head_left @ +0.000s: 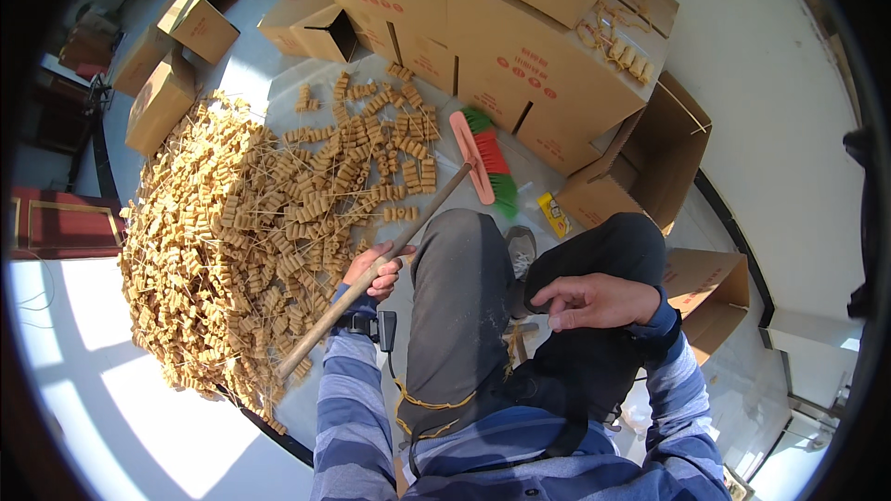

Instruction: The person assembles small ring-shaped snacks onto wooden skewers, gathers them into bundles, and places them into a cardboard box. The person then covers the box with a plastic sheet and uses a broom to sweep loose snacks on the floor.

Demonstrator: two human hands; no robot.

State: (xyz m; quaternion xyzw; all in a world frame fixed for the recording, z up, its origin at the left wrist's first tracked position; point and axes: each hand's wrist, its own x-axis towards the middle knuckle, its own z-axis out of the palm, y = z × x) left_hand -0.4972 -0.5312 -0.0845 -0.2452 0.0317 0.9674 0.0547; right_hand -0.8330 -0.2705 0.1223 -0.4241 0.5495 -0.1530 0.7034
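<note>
My left hand (pixel 373 274) is closed around the wooden handle of a broom (pixel 432 197). Slanting across the view, the handle reaches from the lower left up to a pink head with green and red bristles, which touch the floor in front of my knees. Over my right knee lies my right hand (pixel 599 301), its fingers loosely bent and apart, with nothing seen in it. A large heap of tan ridged pieces threaded on sticks (pixel 200 246) stands to the left of the broom. More of these pieces (pixel 371 139) are scattered flat between the heap and the bristles.
Stacked cardboard boxes (pixel 520 65) stand ahead. An open carton (pixel 650 167) lies at the right, another open box (pixel 710 292) nearer me. Several boxes (pixel 200 28) sit at the far left. A yellow packet (pixel 554 214) lies beside the bristles. Strung tan pieces (pixel 631 60) rest on a box.
</note>
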